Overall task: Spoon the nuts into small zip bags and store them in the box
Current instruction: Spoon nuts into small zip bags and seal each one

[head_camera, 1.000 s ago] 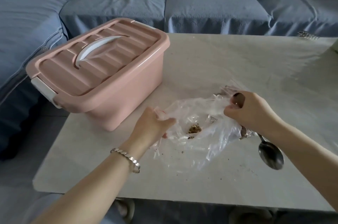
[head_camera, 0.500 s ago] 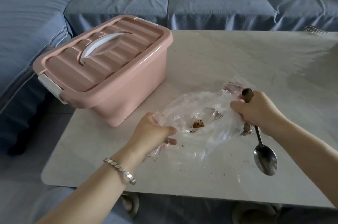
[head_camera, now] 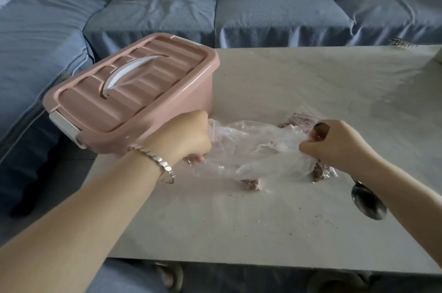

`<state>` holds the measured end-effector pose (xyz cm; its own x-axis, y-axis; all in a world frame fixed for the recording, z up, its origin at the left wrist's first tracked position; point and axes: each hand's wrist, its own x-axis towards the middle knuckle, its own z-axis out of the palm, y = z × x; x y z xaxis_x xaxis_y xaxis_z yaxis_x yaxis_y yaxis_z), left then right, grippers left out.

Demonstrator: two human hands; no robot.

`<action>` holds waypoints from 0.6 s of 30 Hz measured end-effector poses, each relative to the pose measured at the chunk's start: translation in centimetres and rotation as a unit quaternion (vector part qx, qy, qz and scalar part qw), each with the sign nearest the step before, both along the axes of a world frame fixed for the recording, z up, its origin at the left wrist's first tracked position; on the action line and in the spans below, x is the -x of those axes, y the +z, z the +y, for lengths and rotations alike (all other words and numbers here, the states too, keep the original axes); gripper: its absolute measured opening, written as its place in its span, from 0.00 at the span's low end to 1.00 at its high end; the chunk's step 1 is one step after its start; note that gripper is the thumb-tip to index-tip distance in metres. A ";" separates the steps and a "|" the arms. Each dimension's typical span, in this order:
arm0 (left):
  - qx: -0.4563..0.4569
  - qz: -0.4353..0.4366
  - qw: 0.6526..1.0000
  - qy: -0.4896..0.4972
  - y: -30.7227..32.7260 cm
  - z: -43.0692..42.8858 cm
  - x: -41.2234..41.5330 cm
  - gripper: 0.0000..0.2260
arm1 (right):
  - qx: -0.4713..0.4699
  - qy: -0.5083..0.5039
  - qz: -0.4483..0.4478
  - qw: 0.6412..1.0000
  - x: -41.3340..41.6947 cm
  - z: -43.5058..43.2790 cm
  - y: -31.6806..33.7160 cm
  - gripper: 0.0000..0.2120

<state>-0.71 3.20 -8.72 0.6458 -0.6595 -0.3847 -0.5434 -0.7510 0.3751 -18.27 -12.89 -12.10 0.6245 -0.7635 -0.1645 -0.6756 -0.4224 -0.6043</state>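
Two hands share one crumpled clear plastic bag (head_camera: 253, 146) at the middle of the frame. The left hand (head_camera: 189, 136) clenches its left edge. The right hand (head_camera: 334, 146) pinches its right edge while also grasping the handle of a metal spoon (head_camera: 368, 201), whose bowl hangs toward the lower right. Brown chopped nuts (head_camera: 251, 184) show as a small clump at the bag's lower edge, with more in a small clear packet (head_camera: 320, 172) under the right hand; I cannot tell whether that packet is sealed. Loose crumbs (head_camera: 320, 217) dot the pale stone-look table (head_camera: 287, 82).

Likely trouble: the thin film is stretched between two grips, so a tug could tip the clump out onto the table. Juggling spoon and film in one hand invites a slip of either. At centre left, the pink plastic storage box (head_camera: 134, 101) has its lid on, so nothing can go in until a hand is freed.
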 end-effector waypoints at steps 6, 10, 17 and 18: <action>0.181 -0.009 0.981 0.069 0.1 -0.1 -0.3 0.05 | 0.049 -0.026 -0.078 0.995 0.5 -0.2 0.3 0.10; 0.206 -0.040 0.975 0.067 -0.2 0.3 0.3 0.07 | 0.085 -0.025 -0.098 0.991 0.4 -0.3 0.6 0.09; 0.168 -0.061 0.980 0.089 -4.4 3.4 2.0 0.10 | -0.004 -0.002 -0.041 0.999 1.2 -0.1 -1.3 0.09; 0.135 -0.045 0.986 0.089 -5.1 3.7 2.1 0.10 | -0.026 0.020 -0.014 0.999 1.3 0.1 -1.7 0.11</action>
<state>-2.79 6.87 -13.86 0.7842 -0.6029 -0.1466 -0.4517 -0.7168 0.5312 -19.62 -12.77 -13.82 0.6593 -0.7289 -0.1845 -0.6409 -0.4166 -0.6447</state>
